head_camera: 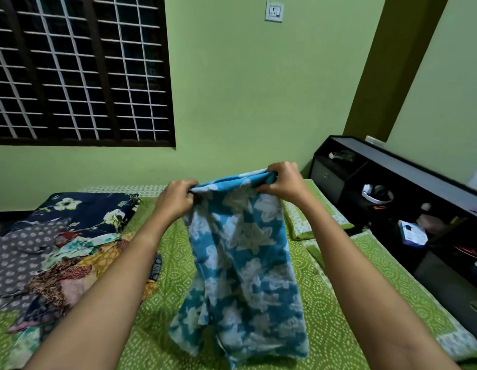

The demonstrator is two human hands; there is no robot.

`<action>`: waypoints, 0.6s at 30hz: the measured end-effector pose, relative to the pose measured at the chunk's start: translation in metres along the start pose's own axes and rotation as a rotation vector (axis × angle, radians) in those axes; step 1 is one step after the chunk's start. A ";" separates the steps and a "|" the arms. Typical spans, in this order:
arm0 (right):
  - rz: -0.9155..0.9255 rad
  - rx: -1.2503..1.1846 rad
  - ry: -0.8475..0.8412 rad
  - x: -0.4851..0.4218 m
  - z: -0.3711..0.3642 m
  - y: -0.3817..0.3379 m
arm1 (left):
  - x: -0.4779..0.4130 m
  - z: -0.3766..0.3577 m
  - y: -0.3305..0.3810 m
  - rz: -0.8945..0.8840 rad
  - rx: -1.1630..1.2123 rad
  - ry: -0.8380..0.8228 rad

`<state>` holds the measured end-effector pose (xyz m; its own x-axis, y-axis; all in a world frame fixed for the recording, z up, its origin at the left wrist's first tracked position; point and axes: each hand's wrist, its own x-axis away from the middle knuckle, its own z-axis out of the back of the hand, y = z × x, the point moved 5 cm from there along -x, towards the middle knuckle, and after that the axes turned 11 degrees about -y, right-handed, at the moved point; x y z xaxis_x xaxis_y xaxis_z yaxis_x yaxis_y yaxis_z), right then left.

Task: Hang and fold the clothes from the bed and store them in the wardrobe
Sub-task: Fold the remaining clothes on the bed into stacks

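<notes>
A blue garment with white flowers (240,268) hangs in front of me above the bed (325,303). My left hand (176,200) grips its top edge on the left. My right hand (281,180) grips the same bunched edge on the right, slightly higher. The cloth's lower end touches the green dotted bedsheet. A heap of mixed patterned clothes (47,265) lies on the left side of the bed, with a dark blue floral cloth (82,212) behind it. No wardrobe is in view.
A black headboard shelf unit (408,198) with small items runs along the right. Two green pillows (309,212) lie near it. A barred window (77,70) and the green wall stand behind the bed.
</notes>
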<state>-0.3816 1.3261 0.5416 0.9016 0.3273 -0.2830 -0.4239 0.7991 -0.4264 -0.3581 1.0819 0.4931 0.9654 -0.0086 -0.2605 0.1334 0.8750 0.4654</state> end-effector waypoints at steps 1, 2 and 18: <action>-0.025 -0.039 0.039 0.001 0.005 0.006 | -0.001 -0.001 0.001 -0.002 0.034 0.042; -0.046 -0.129 0.067 0.004 0.009 0.014 | -0.003 -0.002 0.002 -0.013 0.081 0.074; -0.546 -0.376 0.081 -0.053 -0.040 0.114 | -0.096 -0.093 -0.004 0.350 0.651 0.106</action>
<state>-0.4817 1.3801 0.4738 0.9922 -0.1244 0.0012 0.0766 0.6040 -0.7933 -0.4717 1.1242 0.4375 0.9536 0.2930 -0.0698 -0.0404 0.3540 0.9344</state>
